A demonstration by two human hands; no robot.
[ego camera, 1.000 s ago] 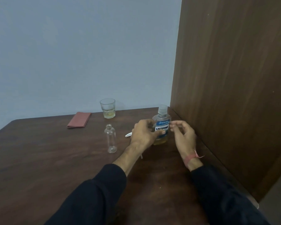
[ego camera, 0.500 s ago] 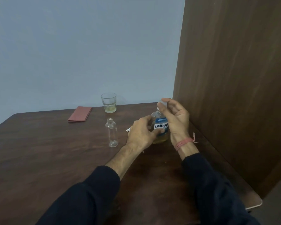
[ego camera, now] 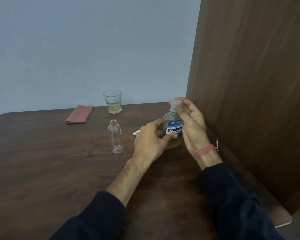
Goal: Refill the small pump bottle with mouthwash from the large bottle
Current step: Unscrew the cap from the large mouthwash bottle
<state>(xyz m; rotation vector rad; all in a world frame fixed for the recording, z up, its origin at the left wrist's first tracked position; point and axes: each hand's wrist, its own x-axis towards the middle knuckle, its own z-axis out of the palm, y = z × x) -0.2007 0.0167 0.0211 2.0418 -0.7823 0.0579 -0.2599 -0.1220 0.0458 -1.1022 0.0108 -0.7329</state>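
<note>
The large mouthwash bottle [ego camera: 173, 130], clear with a blue label and a little yellow liquid at the bottom, stands upright on the dark wooden table [ego camera: 59, 170]. My left hand [ego camera: 151, 142] wraps around its body. My right hand [ego camera: 190, 125] pinches its clear cap [ego camera: 175, 104] between thumb and fingertips. The small clear bottle [ego camera: 116, 136] stands open and empty to the left of my left hand. A white piece, apparently the pump top [ego camera: 136, 132], lies behind my left hand, mostly hidden.
A glass [ego camera: 112, 101] with some yellowish liquid stands at the table's back edge. A folded reddish cloth [ego camera: 80, 114] lies to its left. A brown wooden panel [ego camera: 249, 84] rises along the table's right side.
My right hand rose from beside the label up to the cap and closed its fingers on it. My left hand kept hold of the bottle's body.
</note>
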